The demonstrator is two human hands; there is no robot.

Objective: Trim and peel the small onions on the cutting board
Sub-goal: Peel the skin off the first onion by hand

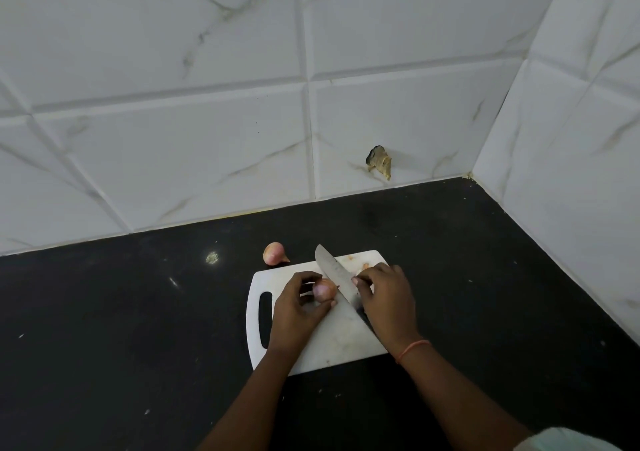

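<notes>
A white cutting board (341,343) with a handle slot lies on the black counter. My left hand (298,308) pinches a small pinkish onion (323,291) against the board. My right hand (388,300) grips a knife (337,277) by its dark handle. The blade points away to the upper left and its edge rests right beside the onion's right end. A second small onion (274,253) with its skin on sits on the counter just beyond the board's far left corner. Small bits of peel (364,266) lie near the board's far edge.
The black counter (121,329) runs into a corner of white marbled tile walls (207,138) behind and to the right. A chipped hole (380,161) marks the back wall low down. An orange thread circles my right wrist (412,349).
</notes>
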